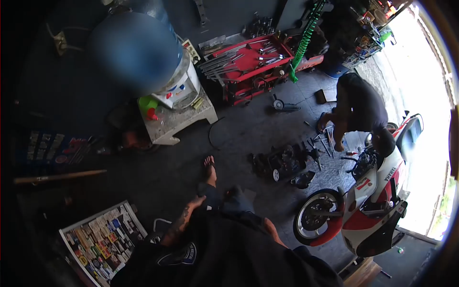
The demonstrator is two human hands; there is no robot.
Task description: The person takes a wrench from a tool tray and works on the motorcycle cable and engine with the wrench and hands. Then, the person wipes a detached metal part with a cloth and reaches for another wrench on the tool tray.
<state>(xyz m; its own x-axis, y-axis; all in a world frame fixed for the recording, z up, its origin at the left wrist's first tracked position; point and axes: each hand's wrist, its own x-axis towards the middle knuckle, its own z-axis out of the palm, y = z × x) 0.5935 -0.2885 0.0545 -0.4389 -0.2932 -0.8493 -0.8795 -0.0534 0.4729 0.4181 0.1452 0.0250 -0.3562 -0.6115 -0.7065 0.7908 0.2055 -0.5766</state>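
Resting contact: left hand (195,203) lies on the dark trouser leg (215,195), which is at the lower centre of the view.
Left grip: fingers against the cloth; whether they pinch it cannot be told.
Right grip: hidden; only the right forearm (273,230) shows beside the dark shirt (224,244), so its state cannot be told.
Foot: bare toes (209,160) on the dark floor (191,134), just beyond the trouser leg.
Parts on floor: a dark cluster of mechanical parts (282,161), with loose tools (326,141) beside it.
Motorcycle: white and red, marked YAMAHA (377,189), front wheel (316,217) turned toward the seated person.
Co-worker: another person (361,103), bent low near the motorcycle.
Angle grinder: lying on the floor (285,104), near the red tool trolley (241,76), whose top carries long tools.
Water dispenser: white body (184,83) under a blue bottle (136,52), standing on a low white desk (179,117).
Display case: pale frame (136,217) around many small packets, lower left.
Wooden stick: long, pale (60,176), at the left.
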